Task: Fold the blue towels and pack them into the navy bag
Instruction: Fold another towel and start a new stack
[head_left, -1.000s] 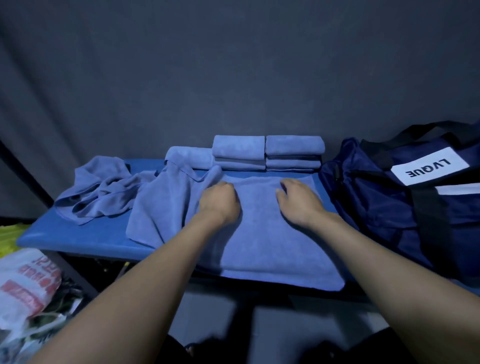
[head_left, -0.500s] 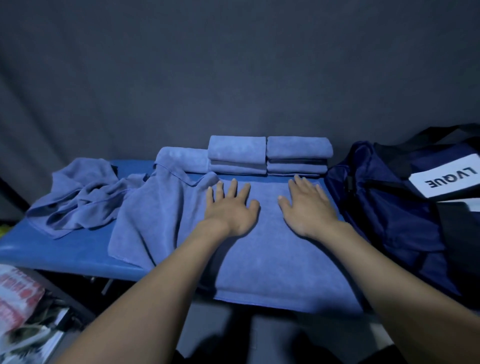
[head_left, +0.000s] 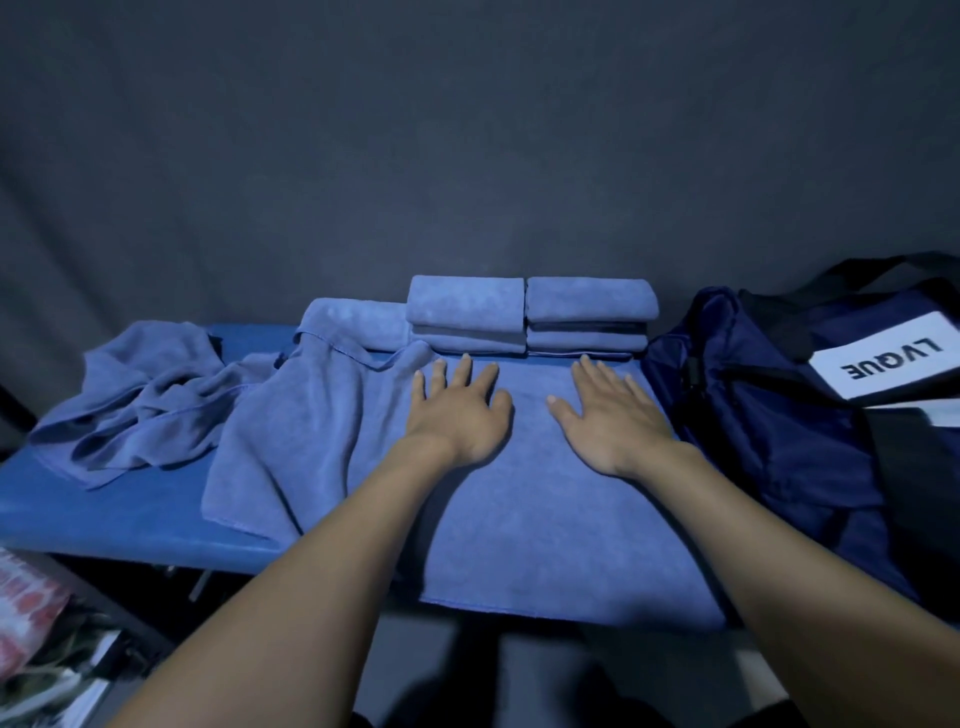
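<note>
Left hand and right hand lie flat, fingers spread, palms pressing the spread blue towel on the bench. Neither grip pinches anything. Folded towels stacked at the rear; crumpled towel at left. Navy bag sits just right of the towel.

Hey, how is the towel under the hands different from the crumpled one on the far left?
The towel under the hands lies spread flat and smooth; the crumpled towel sits bunched in loose folds. Both hands, left hand and right hand, press on the flat one; nothing touches the crumpled one. Both are blue and on the blue table.
</note>
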